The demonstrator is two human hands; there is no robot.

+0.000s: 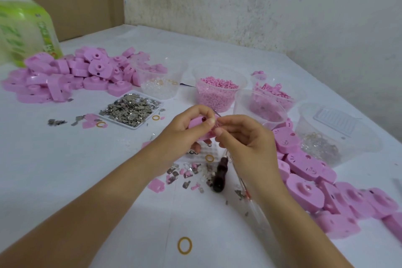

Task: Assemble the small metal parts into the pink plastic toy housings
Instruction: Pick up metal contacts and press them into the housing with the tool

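White-covered table [87, 169]; shallow clear tray of silver metal parts [132, 109] behind hands. Left hand [185, 130] grips pink moulded plastic housing [195, 125], raised over table centre. Right hand [245, 141] pinches thin metal piece [216, 113] at housing edge. Step: insertion, judged. Next: align piece with slot, press home.

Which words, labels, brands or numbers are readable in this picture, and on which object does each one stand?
No text can be read here.
The bottle label: green and white printing, too blurred to read.
The pink housings: moulded face marks only, no letters or numbers.
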